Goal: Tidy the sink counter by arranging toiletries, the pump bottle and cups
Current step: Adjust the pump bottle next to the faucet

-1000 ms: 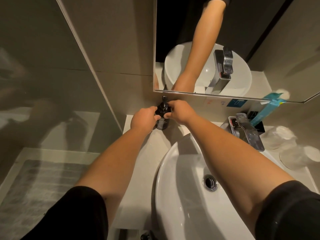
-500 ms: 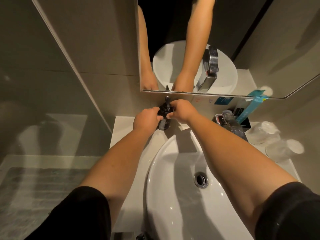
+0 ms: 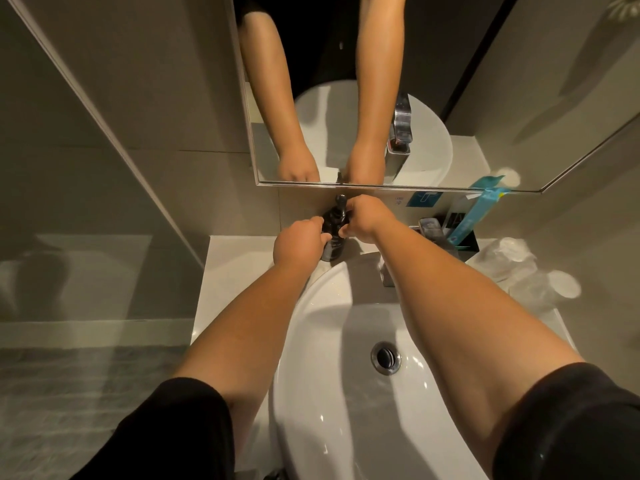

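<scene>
A dark pump bottle (image 3: 333, 233) stands upright on the white counter (image 3: 235, 265) behind the basin, close to the wall under the mirror. My left hand (image 3: 299, 244) grips the bottle's body from the left. My right hand (image 3: 367, 216) holds its upper part near the pump head from the right. Two clear plastic-wrapped cups (image 3: 530, 275) lie at the counter's right end. A blue-packaged toiletry (image 3: 476, 216) leans in a dark holder (image 3: 464, 242) by the wall.
The white basin (image 3: 346, 375) with its metal drain (image 3: 385, 357) fills the counter's middle. My right forearm mostly hides the chrome tap (image 3: 388, 275). A mirror (image 3: 433, 98) hangs above. A glass partition (image 3: 86, 133) bounds the left side.
The view has shifted and moved a little closer. Both hands stay on the pump bottle, which stands at the same spot by the wall.
</scene>
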Demonstrator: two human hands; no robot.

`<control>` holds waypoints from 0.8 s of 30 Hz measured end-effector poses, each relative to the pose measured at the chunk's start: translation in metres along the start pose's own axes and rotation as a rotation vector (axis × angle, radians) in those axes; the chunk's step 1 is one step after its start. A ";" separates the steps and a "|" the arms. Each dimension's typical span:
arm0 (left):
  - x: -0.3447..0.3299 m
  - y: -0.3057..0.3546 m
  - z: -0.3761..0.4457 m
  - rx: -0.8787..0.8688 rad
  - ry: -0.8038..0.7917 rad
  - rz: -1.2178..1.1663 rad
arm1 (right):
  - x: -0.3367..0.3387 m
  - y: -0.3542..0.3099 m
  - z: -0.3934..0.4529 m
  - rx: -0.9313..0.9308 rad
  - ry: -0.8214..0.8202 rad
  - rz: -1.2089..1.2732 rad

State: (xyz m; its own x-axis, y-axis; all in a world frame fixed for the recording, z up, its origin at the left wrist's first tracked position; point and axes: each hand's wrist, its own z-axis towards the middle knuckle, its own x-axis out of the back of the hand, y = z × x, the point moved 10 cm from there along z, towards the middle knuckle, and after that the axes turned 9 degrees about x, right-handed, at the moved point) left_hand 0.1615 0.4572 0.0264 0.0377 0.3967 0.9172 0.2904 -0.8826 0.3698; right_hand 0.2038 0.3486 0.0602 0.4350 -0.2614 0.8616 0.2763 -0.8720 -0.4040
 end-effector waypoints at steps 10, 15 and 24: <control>-0.008 0.012 0.000 -0.021 0.028 0.007 | 0.006 0.007 -0.005 -0.059 -0.005 -0.042; -0.008 0.012 0.001 -0.029 0.037 0.007 | 0.005 0.008 -0.005 -0.073 -0.004 -0.028; -0.008 0.012 0.002 -0.046 0.047 0.011 | 0.004 0.009 -0.005 -0.082 0.006 0.001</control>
State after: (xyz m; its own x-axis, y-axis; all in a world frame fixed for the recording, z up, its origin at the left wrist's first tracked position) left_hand 0.1665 0.4441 0.0229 -0.0041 0.3755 0.9268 0.2460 -0.8980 0.3649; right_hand 0.2038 0.3376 0.0620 0.4300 -0.2643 0.8633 0.2051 -0.9026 -0.3785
